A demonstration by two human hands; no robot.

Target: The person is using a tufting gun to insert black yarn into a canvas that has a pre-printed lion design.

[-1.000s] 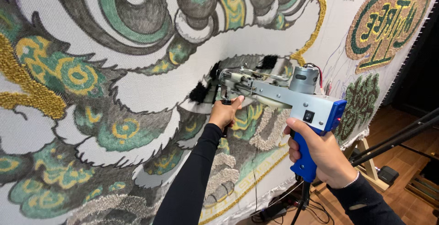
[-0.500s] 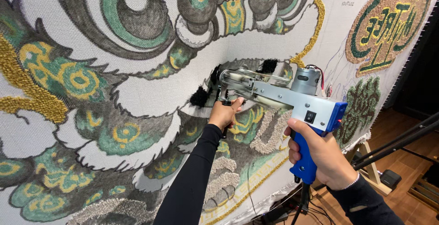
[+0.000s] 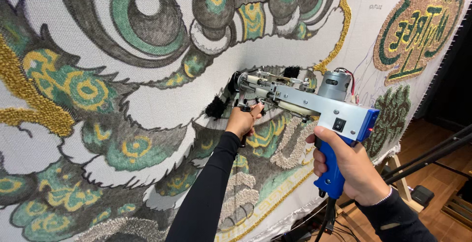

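Silver metal tufting gun with blue pistol grip (image 3: 314, 105): nose pressed against large stretched tufting cloth bearing a green, grey and gold creature design (image 3: 123, 124). Right hand (image 3: 351, 166) clenched around the blue grip; left hand (image 3: 242, 120) grasping the front handle. Black yarn tufts (image 3: 216, 107) beside the nose.
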